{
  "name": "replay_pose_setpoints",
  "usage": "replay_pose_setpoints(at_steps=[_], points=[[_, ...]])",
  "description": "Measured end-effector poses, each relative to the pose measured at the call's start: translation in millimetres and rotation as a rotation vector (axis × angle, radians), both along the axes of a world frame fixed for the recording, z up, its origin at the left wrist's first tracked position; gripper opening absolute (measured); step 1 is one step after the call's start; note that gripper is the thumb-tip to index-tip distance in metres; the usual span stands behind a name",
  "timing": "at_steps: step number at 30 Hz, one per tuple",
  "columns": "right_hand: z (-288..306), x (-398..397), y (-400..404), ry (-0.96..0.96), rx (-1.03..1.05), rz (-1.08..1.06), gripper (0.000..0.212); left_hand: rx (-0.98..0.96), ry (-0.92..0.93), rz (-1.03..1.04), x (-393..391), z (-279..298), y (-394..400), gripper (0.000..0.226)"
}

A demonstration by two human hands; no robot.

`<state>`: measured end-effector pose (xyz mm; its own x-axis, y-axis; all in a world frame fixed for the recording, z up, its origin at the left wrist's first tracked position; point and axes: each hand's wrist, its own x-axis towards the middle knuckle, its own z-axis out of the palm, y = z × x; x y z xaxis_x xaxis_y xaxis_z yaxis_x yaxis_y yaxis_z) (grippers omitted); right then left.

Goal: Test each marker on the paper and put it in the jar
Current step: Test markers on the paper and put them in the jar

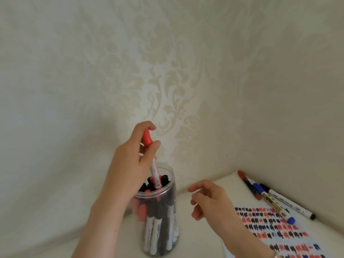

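Note:
My left hand (130, 161) grips a red-capped white marker (154, 170) by its cap end, pointing it down with its lower end inside the mouth of the clear plastic jar (172, 187). The jar stands upright and holds several red and black markers. My right hand (208, 198) hovers to the right of the jar, fingers loosely curled and apart, holding nothing. The paper (301, 231) lies at the lower right, covered with rows of red, black and blue scribbles.
Three markers lie near the wall at the right: a red one (248, 184), a blue one (271, 202) across the paper's top edge, and a black one (290, 203). Patterned walls meet in a corner close behind the white table (201, 239).

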<state>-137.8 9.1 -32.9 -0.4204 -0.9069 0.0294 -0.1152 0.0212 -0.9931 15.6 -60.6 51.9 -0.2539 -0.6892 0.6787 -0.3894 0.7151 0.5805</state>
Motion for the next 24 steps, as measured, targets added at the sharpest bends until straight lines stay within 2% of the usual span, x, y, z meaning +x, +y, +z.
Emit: replay_pose_setpoints(at_steps=[3, 9, 12, 15, 16, 18, 21, 24], points=[[-4.9, 0.5, -4.1, 0.019, 0.021, -0.004, 0.028, 0.041, 0.016, -0.043, 1.1, -0.7, -6.1, 0.027], [-8.5, 2.1, -10.8, 0.006, 0.035, 0.009, 0.028, 0.007, -0.114, -0.041, -4.9, -2.5, -12.3, 0.025], [-10.7, 3.5, -13.7, -0.003, 0.043, 0.012, 0.028, 0.105, -0.247, -0.055, -6.6, -10.0, -17.6, 0.019], [-12.9, 3.6, -16.2, 0.009, 0.062, 0.013, 0.028, 0.172, -0.398, -0.08, -4.8, -11.8, -20.1, 0.001], [-13.5, 3.2, -16.9, 0.012, 0.068, 0.012, 0.028, 0.184, -0.421, -0.092, -3.1, -11.5, -20.0, 0.01], [-14.6, 2.2, -17.8, 0.018, 0.081, 0.009, 0.028, 0.234, -0.411, -0.087, 0.7, -12.7, -22.0, 0.02], [-16.7, 0.8, -19.2, 0.027, 0.089, -0.002, 0.028, 0.224, -0.356, -0.038, 4.3, -14.2, -21.9, 0.011], [-20.1, 0.5, -20.1, 0.031, 0.084, -0.003, 0.028, 0.247, -0.298, 0.007, 7.2, -17.4, -22.8, 0.017]])
